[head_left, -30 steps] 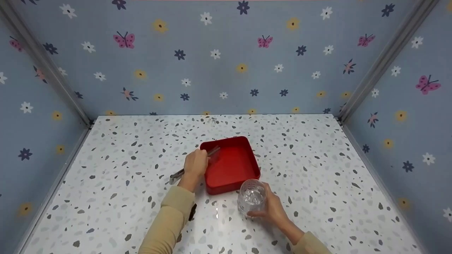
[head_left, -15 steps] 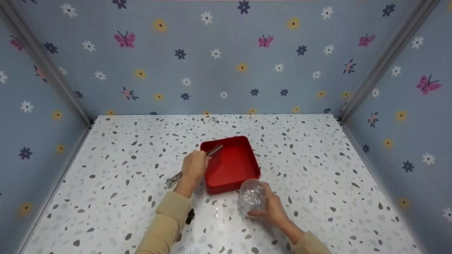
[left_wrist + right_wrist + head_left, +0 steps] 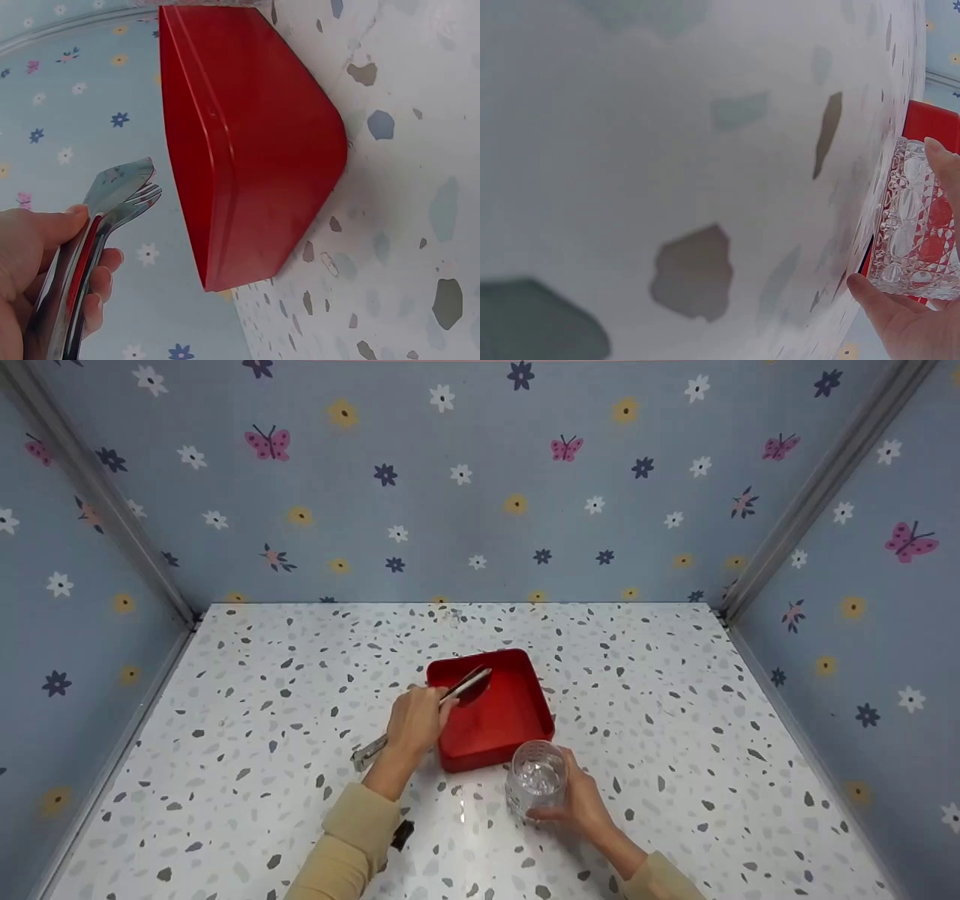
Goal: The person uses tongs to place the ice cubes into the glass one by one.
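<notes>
My left hand (image 3: 414,723) grips a pair of metal serving tongs (image 3: 124,187), one tip a flat blade and the other forked. The tips reach over the left part of a square red box (image 3: 499,712), while the long handle end sticks out behind the hand to the lower left. In the left wrist view the blade and tines lie close together, the thumb on one side and fingers on the other. My right hand (image 3: 581,799) holds a clear cut-glass tumbler (image 3: 537,780), thumb and fingers around its side, at the box's near right corner.
The white speckled tabletop (image 3: 675,720) stretches out around the box on all sides. Blue panels with flowers and butterflies (image 3: 480,480) enclose it at the back, left and right, with grey strips at the corners.
The left hand has shifted slightly toward me, and the tongs' tips have moved right, farther over the box, turning so the blade shows more. The right hand, tumbler and box stay put.
</notes>
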